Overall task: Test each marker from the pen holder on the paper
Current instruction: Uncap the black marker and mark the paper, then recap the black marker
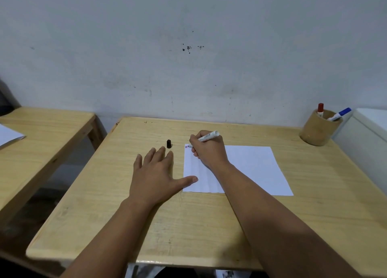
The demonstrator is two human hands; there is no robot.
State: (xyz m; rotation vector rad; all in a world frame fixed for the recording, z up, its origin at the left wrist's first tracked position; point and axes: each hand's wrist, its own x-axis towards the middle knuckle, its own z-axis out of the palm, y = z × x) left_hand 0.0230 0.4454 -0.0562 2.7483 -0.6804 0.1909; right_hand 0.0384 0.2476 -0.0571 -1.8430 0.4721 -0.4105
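A white sheet of paper lies on the wooden desk. My right hand grips a white marker, its tip touching the paper's far left corner beside small red and blue marks. The marker's black cap stands upright on the desk just left of the paper. My left hand lies flat with fingers spread, thumb resting on the paper's left edge. A round cork pen holder at the far right corner holds a red-capped marker and a blue-capped marker.
A second wooden table stands to the left with a white sheet on it, separated by a gap. A white box-like object sits beside the pen holder at the right. A grey wall rises directly behind the desk.
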